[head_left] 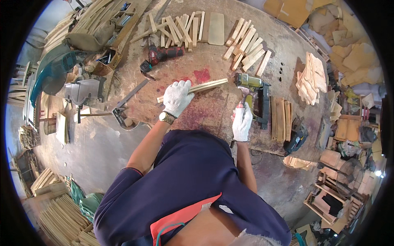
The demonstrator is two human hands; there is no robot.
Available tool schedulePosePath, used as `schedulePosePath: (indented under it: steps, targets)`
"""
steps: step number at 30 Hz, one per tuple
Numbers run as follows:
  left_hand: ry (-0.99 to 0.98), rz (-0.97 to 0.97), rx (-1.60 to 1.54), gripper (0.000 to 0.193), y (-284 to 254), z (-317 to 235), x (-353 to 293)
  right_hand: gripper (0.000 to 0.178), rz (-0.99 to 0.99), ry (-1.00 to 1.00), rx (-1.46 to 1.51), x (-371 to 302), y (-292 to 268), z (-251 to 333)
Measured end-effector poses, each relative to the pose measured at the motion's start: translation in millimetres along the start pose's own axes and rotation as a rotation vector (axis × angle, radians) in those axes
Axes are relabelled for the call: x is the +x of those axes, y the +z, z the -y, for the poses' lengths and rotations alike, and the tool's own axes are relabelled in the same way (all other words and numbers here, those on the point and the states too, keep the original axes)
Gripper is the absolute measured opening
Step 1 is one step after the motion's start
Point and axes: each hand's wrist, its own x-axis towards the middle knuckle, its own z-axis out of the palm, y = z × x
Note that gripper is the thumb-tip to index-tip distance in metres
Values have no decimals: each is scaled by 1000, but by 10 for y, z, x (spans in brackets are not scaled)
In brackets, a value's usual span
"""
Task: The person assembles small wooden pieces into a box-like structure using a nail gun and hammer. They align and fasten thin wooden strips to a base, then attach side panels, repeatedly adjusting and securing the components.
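Note:
My left hand [177,98], in a white knit glove, is closed over a pair of thin wooden strips [209,85] lying together at a slant on the workbench. To the right, my gloved right hand [242,123] is closed round the handle of what looks like a hammer [246,92]. Its shiny metal head shows above the fingers, and a dark end pokes out below the hand. Just beyond and beside that hand lies a nail gun [264,104] with a yellow-green body and black magazine, partly overlapped by the hammer.
A red-black cordless drill [164,54] lies beyond my left hand, a metal square [133,96] nearer. Wooden strips [248,45] lie along the far side; darker slats [280,119], a black power tool [296,137] and shaped boards [312,78] sit right. A mitre saw [61,74] stands left.

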Motion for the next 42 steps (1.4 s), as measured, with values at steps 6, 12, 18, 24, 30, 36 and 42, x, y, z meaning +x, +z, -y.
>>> schedulePosePath:
  steps: [6,12,18,24,30,36,42]
  targets:
    - [-59,57,30,38,102,24,-16,39,79,-172,-370,220,209,-7]
    - [-82,66,20,37,88,16,15,32,54,-490,-600,249,299,-113]
    - [-75,66,5,32,146,65,13,30,54,-572,-657,240,405,-192]
    - [-43,100,2,28,15,47,73,27,23,-456,-812,210,577,-85]
    - [-3,4,2,26,-527,-97,98,31,-96,-660,-752,156,439,424]
    - [-92,154,-6,27,-193,7,-19,35,54,-511,-859,315,625,-151]
    - [-107,140,-36,29,-153,134,83,34,10,-574,-835,472,701,-88]
